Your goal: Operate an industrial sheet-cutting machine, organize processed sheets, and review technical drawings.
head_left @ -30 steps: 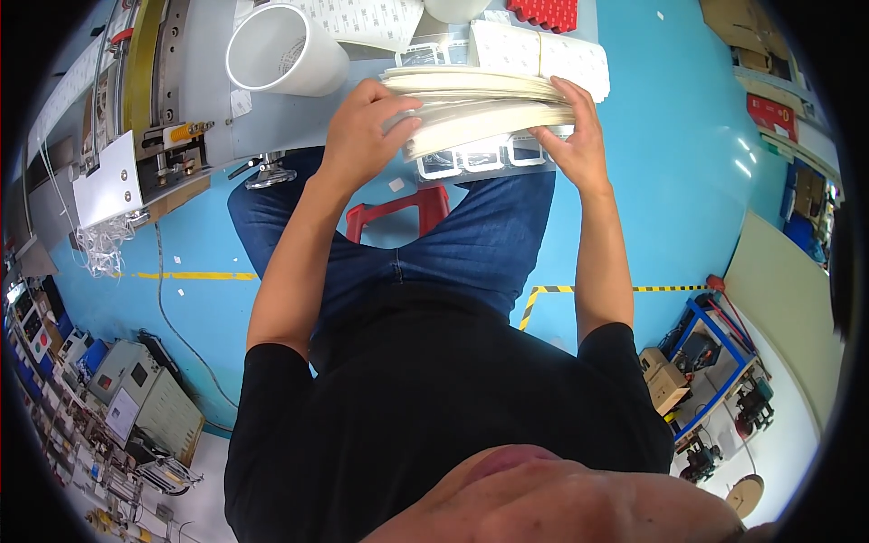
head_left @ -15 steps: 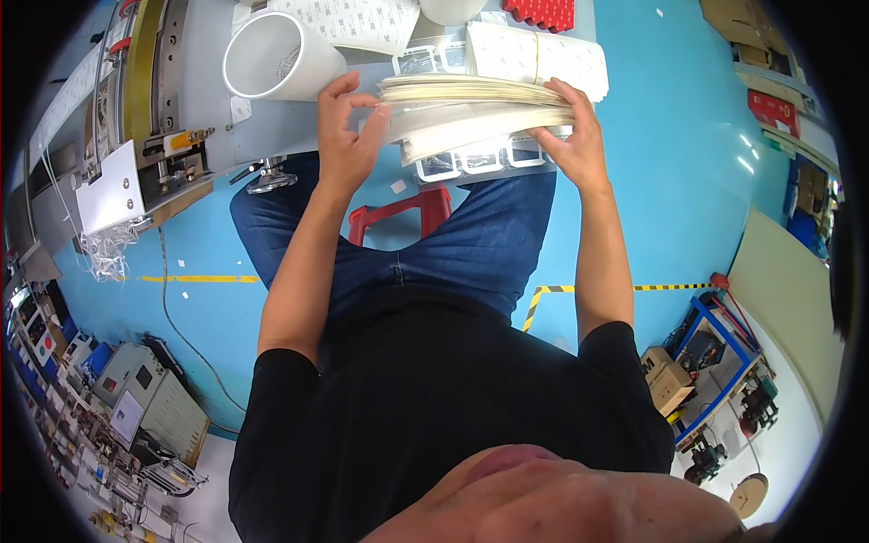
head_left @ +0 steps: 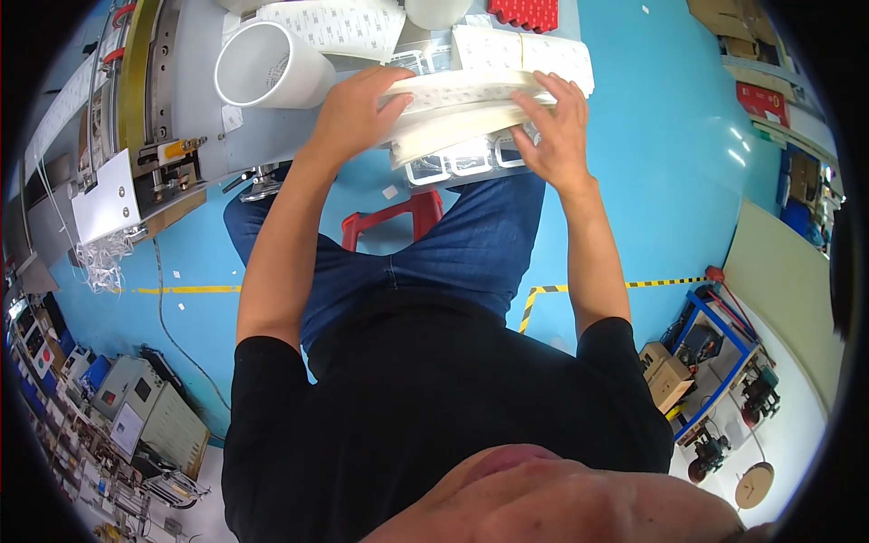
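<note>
Sheet stack [head_left: 460,94], upper centre, is being gripped at both ends, fingers of left hand [head_left: 356,109] and right hand [head_left: 559,136] curled on it; seems midway, layers being held parted, not yet evened, banded bundle [head_left: 491,50] above untouched.

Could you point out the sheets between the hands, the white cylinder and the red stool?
Sheets [head_left: 462,93]: head view, face of the upper ones.
White cylinder [head_left: 310,78]: head view, outer wall.
Red stool [head_left: 426,214]: head view, right-hand part.

Small, illegible grey print on the handheld pale sheets [head_left: 462,96] and inside the white tub [head_left: 306,81]
</note>
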The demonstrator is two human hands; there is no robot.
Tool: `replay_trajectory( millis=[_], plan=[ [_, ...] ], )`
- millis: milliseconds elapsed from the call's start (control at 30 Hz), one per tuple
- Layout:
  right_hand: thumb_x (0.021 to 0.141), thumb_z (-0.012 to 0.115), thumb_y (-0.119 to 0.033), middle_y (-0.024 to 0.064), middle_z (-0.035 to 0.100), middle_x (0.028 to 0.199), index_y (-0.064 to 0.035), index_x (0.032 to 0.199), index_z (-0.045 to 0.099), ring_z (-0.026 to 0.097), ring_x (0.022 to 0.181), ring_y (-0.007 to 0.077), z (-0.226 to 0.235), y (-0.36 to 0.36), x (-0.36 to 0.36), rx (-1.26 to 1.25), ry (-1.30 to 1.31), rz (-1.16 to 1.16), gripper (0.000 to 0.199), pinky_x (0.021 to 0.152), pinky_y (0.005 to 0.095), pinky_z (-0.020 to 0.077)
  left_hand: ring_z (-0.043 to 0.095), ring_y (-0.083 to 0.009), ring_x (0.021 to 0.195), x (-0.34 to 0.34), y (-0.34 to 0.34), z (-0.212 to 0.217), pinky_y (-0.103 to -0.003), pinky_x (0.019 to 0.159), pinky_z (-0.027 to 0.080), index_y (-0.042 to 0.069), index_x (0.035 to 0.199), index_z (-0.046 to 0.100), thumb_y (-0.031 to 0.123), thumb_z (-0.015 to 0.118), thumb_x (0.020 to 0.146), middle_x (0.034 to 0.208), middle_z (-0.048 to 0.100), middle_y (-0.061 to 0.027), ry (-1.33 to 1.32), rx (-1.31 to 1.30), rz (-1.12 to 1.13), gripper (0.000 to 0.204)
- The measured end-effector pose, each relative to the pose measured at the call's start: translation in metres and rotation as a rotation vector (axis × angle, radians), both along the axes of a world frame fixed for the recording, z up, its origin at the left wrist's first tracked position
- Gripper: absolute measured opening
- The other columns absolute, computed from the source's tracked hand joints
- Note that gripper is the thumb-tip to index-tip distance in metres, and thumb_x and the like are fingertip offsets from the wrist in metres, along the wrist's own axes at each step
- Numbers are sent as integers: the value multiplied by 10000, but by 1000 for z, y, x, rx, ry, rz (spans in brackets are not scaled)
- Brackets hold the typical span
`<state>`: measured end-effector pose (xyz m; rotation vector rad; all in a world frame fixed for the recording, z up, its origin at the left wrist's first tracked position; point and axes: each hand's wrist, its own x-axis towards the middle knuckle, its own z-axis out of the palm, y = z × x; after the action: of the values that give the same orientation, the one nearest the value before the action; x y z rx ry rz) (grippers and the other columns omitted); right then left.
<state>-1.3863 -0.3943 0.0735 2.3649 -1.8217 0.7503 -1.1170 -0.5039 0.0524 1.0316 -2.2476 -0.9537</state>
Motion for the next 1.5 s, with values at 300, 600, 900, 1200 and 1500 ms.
replay_trajectory(
  millis=[300, 600, 900, 1200, 1500],
  plan=[
    [601, 672, -18, 31, 613, 987, -95, 993, 651, 567, 909, 224, -7, -12, 38, 152, 65, 219, 400, 823, 366, 412, 620, -306, 899, 2, -14, 3, -353, 793, 490, 51, 1043, 636, 193, 647, 819, 1009, 658, -119, -58, 2, -120, 265],
    [636, 659, 30, 43, 652, 869, -97, 938, 658, 600, 845, 242, 4, -2, 9, 225, 2, 58, 327, 737, 363, 457, 622, -254, 931, 7, -16, 5, -336, 827, 475, 41, 1082, 629, 195, 629, 843, 1021, 660, -109, 3, 219, -161, 284],
    [642, 741, -51, 62, 618, 1019, -111, 1064, 620, 583, 925, 259, 4, -3, 4, 178, -5, 32, 443, 805, 380, 450, 581, -150, 967, 10, 19, -15, -281, 852, 460, 35, 1169, 587, 140, 647, 839, 1073, 634, -76, 338, 474, 55, 351],
    [571, 711, 2, 97, 530, 1175, -128, 1087, 601, 514, 1038, 304, -3, 29, -5, 143, 69, 25, 543, 842, 407, 410, 580, -111, 867, -4, 17, -25, -247, 767, 471, 21, 1103, 597, 116, 626, 861, 974, 648, -70, 409, 480, 238, 261],
    [604, 692, -17, 64, 591, 1020, -99, 943, 628, 549, 959, 263, 16, 16, 7, 176, 110, 71, 355, 838, 391, 397, 561, -113, 926, 3, 19, -38, -248, 826, 451, 19, 1106, 586, 76, 591, 859, 1022, 627, -60, 515, 570, 120, 253]
  ],
)
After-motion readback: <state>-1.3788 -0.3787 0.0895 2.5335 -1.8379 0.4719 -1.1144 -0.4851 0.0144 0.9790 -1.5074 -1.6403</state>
